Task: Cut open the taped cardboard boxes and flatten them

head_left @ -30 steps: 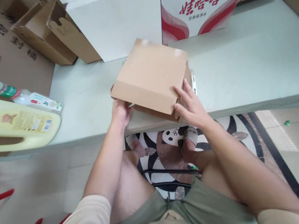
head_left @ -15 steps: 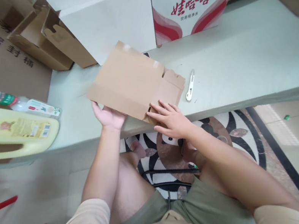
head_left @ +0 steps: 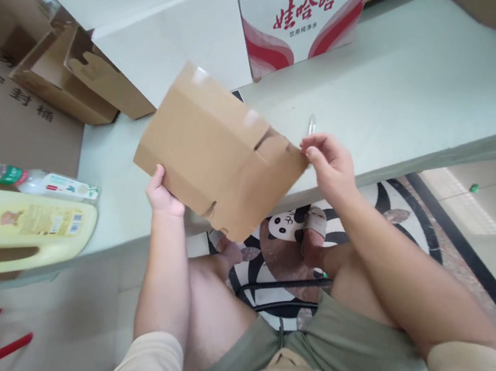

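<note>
A brown cardboard box (head_left: 202, 145), flattened at its right end into open flaps, is held tilted above the table's front edge. My left hand (head_left: 165, 196) grips its lower left edge, thumb on top and fingers hidden underneath. At the box's right end, my right hand (head_left: 329, 161) pinches the corner of an end flap (head_left: 272, 183) between thumb and fingers. Just behind that hand lies a white utility knife (head_left: 312, 124), its lower part hidden. A dark-edged flat object (head_left: 237, 95) shows partly behind the box.
White cartons (head_left: 177, 45) and a red-and-white water carton (head_left: 300, 22) line the back of the table (head_left: 420, 81). Open brown boxes (head_left: 70, 74) stand at left. A plastic bottle (head_left: 32, 180) and a large yellow jug (head_left: 13, 237) lie at the left front.
My right hand has moved from the box's lower right edge up to the far right corner. The end flap now spreads out, and the box has tilted, its right end lower.
</note>
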### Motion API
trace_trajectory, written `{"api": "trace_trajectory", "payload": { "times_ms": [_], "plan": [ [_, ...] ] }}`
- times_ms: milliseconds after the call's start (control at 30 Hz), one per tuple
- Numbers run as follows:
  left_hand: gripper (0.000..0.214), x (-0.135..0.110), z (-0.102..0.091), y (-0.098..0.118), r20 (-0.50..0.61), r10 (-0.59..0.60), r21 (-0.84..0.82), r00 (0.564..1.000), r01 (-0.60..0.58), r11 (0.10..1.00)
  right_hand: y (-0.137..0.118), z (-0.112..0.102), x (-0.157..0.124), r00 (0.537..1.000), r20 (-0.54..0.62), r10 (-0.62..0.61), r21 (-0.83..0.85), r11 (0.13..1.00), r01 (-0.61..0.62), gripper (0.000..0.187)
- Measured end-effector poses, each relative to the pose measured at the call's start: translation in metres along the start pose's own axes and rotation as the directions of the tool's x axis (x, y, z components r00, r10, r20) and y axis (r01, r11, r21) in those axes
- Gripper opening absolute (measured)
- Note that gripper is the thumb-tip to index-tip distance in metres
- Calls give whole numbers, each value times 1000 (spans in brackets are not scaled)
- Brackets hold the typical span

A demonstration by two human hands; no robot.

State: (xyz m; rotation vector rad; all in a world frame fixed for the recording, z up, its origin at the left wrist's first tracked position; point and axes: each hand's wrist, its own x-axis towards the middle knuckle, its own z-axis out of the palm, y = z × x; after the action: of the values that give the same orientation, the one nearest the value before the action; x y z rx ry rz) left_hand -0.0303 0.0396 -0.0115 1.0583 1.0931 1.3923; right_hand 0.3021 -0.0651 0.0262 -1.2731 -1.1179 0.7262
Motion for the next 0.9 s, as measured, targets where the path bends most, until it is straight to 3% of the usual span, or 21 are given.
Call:
{"api": "trace_trajectory", "payload": {
  "times_ms": [67,133,233,300,367,500,567,667,800,900],
  "plan": [
    [40,-5,4,-1,36,-121,-28,992,122,992,4,-8,6,985,-10,172,146,975,-168,17],
    [40,-9,13,-6,109,-260,-30,960,264,964,9,-9,11,957,53,285,239,927,-289,15],
    [43,-13,27,-12,229,-399,-11,888,412,911,13,-3,13,905,173,389,296,856,-424,16],
    [43,-15,33,-15,263,-426,-9,866,444,896,14,0,13,874,240,421,306,822,-480,22],
    [43,-16,38,-16,255,-424,-11,869,441,898,14,1,11,880,240,410,313,825,-470,33],
    [53,-23,48,-16,223,-310,-4,924,319,948,18,3,7,943,165,289,261,909,-324,49],
    [59,-28,54,-15,220,-217,14,951,220,976,20,6,6,959,84,272,216,934,-284,48],
    [70,-33,60,-13,206,-116,52,972,107,993,24,11,6,939,-18,342,166,928,-335,39],
    [79,-35,59,-10,232,-118,76,965,103,992,25,12,7,912,106,397,175,895,-410,39],
    [80,-35,56,-9,208,-173,59,963,164,985,23,8,7,929,199,311,226,908,-352,47]
  ]
}}
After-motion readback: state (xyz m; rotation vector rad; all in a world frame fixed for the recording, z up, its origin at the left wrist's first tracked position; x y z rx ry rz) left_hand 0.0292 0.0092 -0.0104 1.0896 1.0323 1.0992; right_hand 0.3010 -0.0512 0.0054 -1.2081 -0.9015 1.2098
